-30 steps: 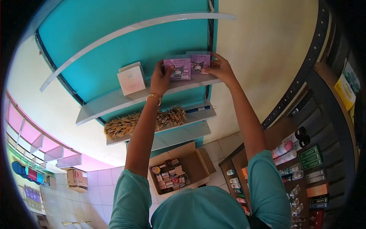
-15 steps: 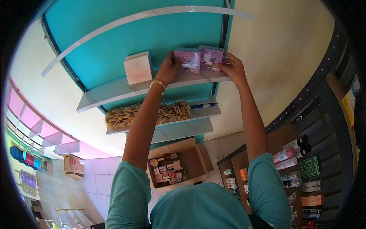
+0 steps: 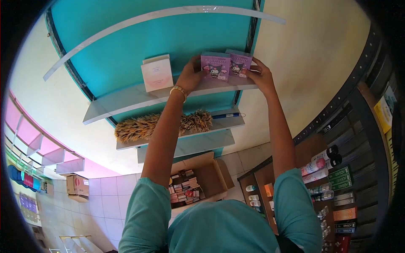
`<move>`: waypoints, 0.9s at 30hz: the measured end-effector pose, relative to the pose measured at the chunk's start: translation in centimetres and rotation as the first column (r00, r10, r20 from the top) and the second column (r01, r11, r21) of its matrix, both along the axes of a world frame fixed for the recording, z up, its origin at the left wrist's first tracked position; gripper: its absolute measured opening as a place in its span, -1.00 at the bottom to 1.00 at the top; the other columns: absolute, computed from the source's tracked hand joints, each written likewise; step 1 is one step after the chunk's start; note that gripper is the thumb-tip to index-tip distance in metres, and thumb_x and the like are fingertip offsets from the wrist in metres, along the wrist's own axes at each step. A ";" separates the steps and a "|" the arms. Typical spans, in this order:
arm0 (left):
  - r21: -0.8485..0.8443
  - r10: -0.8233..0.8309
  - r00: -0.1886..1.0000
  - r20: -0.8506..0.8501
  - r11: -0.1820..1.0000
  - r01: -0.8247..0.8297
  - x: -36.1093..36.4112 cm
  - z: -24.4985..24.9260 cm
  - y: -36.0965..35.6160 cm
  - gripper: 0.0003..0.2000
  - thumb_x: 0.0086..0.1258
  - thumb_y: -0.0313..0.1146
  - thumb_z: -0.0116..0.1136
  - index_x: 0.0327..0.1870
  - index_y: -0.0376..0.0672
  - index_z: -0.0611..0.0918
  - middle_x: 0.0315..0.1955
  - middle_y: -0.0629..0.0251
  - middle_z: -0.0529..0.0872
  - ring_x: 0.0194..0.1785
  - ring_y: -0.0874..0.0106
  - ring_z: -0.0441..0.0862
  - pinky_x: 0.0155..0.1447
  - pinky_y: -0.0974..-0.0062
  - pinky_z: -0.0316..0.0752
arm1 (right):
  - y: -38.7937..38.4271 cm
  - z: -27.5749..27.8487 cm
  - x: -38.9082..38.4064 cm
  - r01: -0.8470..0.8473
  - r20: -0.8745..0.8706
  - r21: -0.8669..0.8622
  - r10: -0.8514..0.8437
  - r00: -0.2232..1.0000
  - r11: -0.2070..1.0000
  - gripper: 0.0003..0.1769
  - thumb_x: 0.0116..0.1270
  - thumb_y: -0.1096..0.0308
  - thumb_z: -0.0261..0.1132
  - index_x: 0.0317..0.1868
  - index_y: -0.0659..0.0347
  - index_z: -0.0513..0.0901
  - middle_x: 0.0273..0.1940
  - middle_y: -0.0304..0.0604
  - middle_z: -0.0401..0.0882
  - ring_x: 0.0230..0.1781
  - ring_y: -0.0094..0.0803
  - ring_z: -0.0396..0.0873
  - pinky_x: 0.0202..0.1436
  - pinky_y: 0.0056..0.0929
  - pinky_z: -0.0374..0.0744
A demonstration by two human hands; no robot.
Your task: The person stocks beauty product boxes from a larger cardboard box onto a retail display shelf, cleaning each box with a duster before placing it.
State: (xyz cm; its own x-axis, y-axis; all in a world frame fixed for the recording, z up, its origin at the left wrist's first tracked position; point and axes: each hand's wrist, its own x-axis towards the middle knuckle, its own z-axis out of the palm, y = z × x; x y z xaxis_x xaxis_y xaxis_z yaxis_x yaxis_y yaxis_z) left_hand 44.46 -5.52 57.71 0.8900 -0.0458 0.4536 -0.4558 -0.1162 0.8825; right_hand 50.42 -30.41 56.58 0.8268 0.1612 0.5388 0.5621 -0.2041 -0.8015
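Two purple boxes with a cartoon character printed on the front stand side by side on a marbled white shelf. The left purple box slightly overlaps the right purple box. My left hand grips the left box by its left side, thumb on the front. At the right box's outer edge, my right hand pinches it, thumb in front and fingers partly hidden behind. A pale pink-and-white box stands farther left, with another one partly hidden behind it.
A feather duster lies on the shelf below. On the floor, an open carton holds several small boxes. Bottles and cartons line a dark rack at right. A curved white strip crosses above. A closed carton sits at left.
The printed fronts of both purple boxes now face me more squarely, with less glare. Both hands keep hold of them. The view has shifted slightly.
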 end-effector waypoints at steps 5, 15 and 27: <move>0.048 -0.004 1.000 0.011 0.999 0.004 0.3 -0.2 0.2 -0.45 0.18 -0.39 0.16 0.18 -0.33 0.23 -0.07 0.07 0.53 -0.03 0.40 0.48 0.04 0.50 0.37 | 0.3 0.5 -0.9 0.016 -0.013 0.006 -0.016 1.000 1.000 -0.26 -0.02 0.31 0.41 0.17 0.33 0.31 -0.18 0.05 0.56 -0.22 -0.33 0.57 -0.23 -0.50 0.55; 0.057 0.022 0.999 -0.036 0.998 -0.020 -0.1 0.2 0.1 -0.42 0.15 -0.44 0.17 0.19 -0.34 0.22 -0.09 0.06 0.55 -0.06 0.39 0.51 0.00 0.48 0.41 | 0.3 0.2 -0.8 0.031 -0.001 0.003 -0.031 1.000 1.000 -0.27 -0.04 0.33 0.42 0.16 0.32 0.33 -0.20 0.04 0.56 -0.23 -0.32 0.58 -0.26 -0.50 0.56; -0.031 -0.024 0.998 -0.055 0.999 0.022 -0.3 0.2 0.0 -0.43 0.10 -0.46 0.20 0.17 -0.32 0.28 -0.03 0.12 0.51 0.00 0.39 0.46 0.06 0.47 0.37 | 0.3 0.4 -1.3 0.014 -0.036 0.035 -0.013 0.999 0.999 -0.32 0.02 0.35 0.38 0.16 0.32 0.32 -0.15 0.05 0.55 -0.17 -0.32 0.56 -0.12 -0.50 0.51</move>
State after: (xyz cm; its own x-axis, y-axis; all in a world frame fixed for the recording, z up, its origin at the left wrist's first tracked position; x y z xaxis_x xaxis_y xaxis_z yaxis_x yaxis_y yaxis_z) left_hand 44.20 -5.51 57.92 0.9127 -0.0534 0.4050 -0.4082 -0.0795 0.9094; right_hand 49.11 -30.06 56.95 0.8476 0.1314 0.5141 0.5304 -0.1829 -0.8278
